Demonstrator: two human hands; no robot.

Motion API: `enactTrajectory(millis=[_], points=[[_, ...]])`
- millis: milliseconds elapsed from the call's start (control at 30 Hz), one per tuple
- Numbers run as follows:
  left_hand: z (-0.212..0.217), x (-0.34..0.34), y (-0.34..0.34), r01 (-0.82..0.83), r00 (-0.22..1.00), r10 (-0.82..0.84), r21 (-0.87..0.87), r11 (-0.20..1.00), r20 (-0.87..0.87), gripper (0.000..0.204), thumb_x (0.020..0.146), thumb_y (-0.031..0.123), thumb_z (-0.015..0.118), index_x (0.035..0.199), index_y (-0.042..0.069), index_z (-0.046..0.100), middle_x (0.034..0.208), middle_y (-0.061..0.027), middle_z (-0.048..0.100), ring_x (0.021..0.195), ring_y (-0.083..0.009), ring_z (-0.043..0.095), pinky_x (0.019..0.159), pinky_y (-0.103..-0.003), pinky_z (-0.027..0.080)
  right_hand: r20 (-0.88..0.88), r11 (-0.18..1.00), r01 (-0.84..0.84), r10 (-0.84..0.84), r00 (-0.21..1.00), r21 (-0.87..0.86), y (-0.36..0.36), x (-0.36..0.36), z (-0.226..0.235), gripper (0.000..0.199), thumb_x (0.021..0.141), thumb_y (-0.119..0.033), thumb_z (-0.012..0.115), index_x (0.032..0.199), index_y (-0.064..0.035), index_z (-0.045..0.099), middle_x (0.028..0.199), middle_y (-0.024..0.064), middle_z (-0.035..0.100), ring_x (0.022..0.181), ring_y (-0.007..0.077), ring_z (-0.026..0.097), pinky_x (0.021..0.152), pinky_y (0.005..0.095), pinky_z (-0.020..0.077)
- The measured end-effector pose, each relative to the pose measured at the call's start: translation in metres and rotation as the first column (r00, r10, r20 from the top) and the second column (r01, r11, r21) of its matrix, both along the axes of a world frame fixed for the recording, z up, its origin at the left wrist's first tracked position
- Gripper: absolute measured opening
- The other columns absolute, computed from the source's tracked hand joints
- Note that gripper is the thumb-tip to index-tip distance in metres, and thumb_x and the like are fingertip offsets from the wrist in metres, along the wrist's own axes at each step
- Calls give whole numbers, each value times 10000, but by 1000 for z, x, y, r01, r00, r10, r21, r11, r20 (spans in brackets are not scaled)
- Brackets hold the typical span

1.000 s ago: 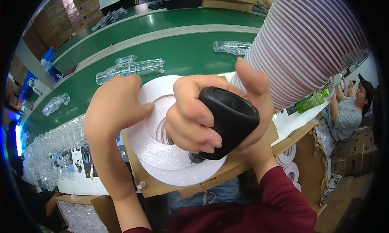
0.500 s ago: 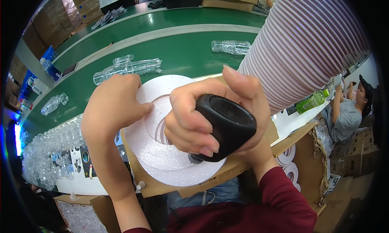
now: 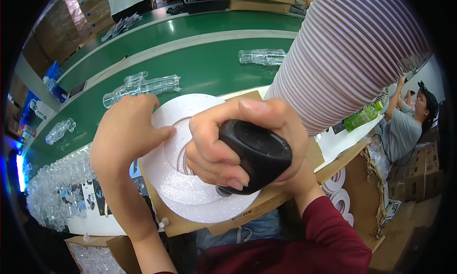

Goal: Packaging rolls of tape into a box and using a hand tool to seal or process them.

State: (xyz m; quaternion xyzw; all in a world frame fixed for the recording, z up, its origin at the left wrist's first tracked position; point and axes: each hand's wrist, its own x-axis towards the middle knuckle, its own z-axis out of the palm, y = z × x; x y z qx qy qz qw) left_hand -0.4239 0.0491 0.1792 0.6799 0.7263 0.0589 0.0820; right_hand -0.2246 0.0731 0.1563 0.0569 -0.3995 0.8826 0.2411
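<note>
In my right hand [image 3: 257,145] is a black handheld tool with a rounded oval end [image 3: 259,155]. Its lower tip, partly hidden by my fingers, comes down near the front of a white glittery disc [image 3: 183,198]. Smaller ring shapes lie at the disc's middle, and it sits on a piece of cardboard [image 3: 166,229]. Curled over the disc's left rim, my left hand [image 3: 124,131] presses it with the thumb; its other fingers are mostly hidden.
A tall leaning stack of white discs [image 3: 347,59] stands at the right, beside a green bottle [image 3: 362,117]. Clear plastic parts [image 3: 143,87] lie on the green conveyor [image 3: 204,57] and heap up at left. White rings [image 3: 339,202] fill a box; a person [image 3: 404,121] sits beyond.
The right thumb has folded down onto the black tool. Otherwise the hands keep their hold, and the whole view has shifted slightly.
</note>
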Motion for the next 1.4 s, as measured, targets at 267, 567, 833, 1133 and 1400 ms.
enactTrajectory(millis=[267, 567, 833, 1133, 1400], points=[[-6, 1, 6, 26, 999, -27, -23, 999, -39, 397, 665, 274, 789, 900, -30, 692, 824, -229, 669, 803, -384, 661, 721, -440, 521, -67, 1000, 16, -16, 998, -8, 6, 1, -9, 487, 948, -434, 358, 752, -13, 503, 558, 74, 487, 484, 141, 470, 513, 252, 400], [-1, 3, 2, -26, 999, 25, -14, 1000, -45, 410, 671, 262, 778, 953, -23, 691, 871, -216, 681, 860, -365, 659, 774, -432, 520, -226, 992, 84, -102, 969, -91, 34, 12, -5, 459, 947, -448, 335, 764, -48, 466, 557, 66, 460, 477, 185, 448, 523, 295, 416], [-3, 2, 3, -27, 999, 26, -23, 999, -46, 421, 677, 259, 787, 970, -26, 686, 884, -214, 683, 858, -364, 660, 776, -428, 520, -123, 978, 206, -210, 970, -40, 50, 7, -17, 387, 952, -391, 324, 742, -86, 437, 563, 26, 468, 507, 138, 436, 549, 281, 405], [-3, 5, 5, -22, 999, 21, -15, 1000, -34, 432, 678, 264, 798, 977, -23, 677, 865, -212, 680, 851, -367, 658, 769, -431, 516, -136, 975, 189, -205, 969, -120, 51, 6, -20, 366, 904, -370, 380, 727, -58, 448, 530, 61, 437, 457, 163, 430, 482, 282, 403], [-11, -2, 7, -26, 999, 25, -8, 1000, -32, 426, 638, 235, 807, 977, 19, 666, 806, -160, 648, 768, -309, 635, 704, -391, 499, -128, 974, 188, -203, 971, -124, 51, 7, -21, 345, 893, -361, 386, 728, -63, 440, 534, 58, 438, 458, 158, 427, 482, 279, 404]])
